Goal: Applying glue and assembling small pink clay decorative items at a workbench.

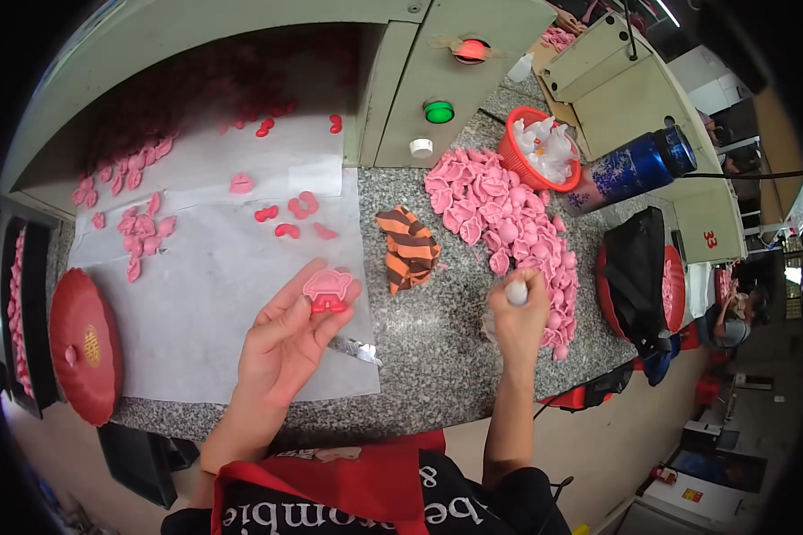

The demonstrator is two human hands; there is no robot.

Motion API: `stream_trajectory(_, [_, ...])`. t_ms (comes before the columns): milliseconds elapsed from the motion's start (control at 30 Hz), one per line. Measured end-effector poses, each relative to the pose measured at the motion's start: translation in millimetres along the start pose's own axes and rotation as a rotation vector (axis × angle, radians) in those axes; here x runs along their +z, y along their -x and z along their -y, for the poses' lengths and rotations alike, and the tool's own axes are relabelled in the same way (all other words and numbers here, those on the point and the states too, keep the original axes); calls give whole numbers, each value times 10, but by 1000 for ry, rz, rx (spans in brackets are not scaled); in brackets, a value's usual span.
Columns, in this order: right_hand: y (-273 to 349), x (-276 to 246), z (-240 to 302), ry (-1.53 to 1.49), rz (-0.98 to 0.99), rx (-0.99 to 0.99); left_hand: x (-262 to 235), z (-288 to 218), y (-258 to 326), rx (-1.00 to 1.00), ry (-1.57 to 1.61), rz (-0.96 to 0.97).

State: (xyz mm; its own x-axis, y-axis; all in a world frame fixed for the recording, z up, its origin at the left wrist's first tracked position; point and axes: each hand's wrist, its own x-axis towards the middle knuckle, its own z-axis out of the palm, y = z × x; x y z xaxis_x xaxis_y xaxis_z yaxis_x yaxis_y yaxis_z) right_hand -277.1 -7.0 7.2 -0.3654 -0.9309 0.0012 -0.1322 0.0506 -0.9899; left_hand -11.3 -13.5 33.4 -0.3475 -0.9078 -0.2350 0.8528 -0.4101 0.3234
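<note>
My left hand holds a small moulded piece in its fingertips, above the white sheet. The piece has a pink, ridged upper part and a red lower part with a notch. My right hand is closed around a whitish squeeze bottle, whose rounded end shows above the fist; the rest is mostly hidden by the fingers. Right beside that fist lies a long heap of pink, cupped pieces. Between my hands and farther back sits an orange-and-brown striped piece on the speckled stone worktop.
White paper covers the left side, with loose pink pieces and red bits. A red scalloped plate stands far left. Back right are an orange basket of whitish items, a blue bottle and a black bag.
</note>
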Motion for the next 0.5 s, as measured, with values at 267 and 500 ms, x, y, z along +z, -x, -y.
stream_trajectory(267, [-215, 117, 110, 661, -126, -26, -24, -27, 8, -29, 10, -7])
stream_trajectory(500, [130, 277, 11, 257, 89, 258, 17, 34, -14, -85, -34, 15])
